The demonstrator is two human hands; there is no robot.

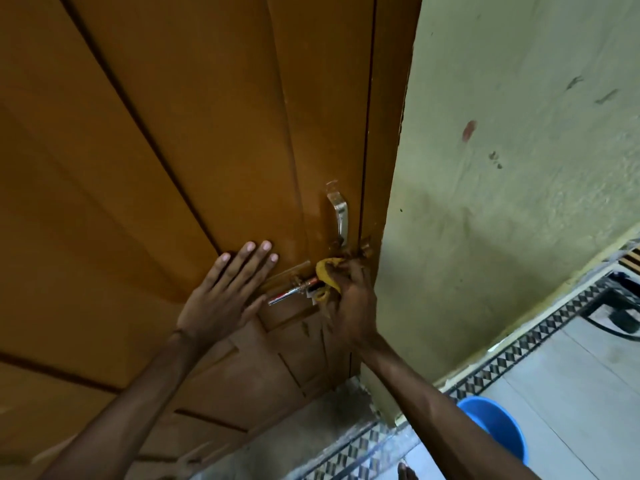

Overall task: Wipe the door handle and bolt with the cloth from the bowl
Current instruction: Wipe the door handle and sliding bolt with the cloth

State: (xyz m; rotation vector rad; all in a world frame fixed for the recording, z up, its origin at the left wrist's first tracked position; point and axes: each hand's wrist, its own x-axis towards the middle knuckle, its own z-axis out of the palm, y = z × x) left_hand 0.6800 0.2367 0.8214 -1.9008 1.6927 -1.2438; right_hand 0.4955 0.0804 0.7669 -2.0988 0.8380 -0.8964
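Note:
A brown wooden door (173,150) fills the left of the head view. A silver pull handle (339,213) is fixed near its right edge. Below it runs a metal sliding bolt (294,292). My right hand (353,303) is shut on a yellow cloth (327,271) and presses it against the right end of the bolt, beside the door frame. My left hand (225,292) lies flat on the door with fingers spread, just left of the bolt, holding nothing.
A pale green wall (502,168) stands right of the door. A blue bowl (498,427) sits on the tiled floor at lower right, partly behind my right forearm. Dark furniture legs (620,306) show at the far right.

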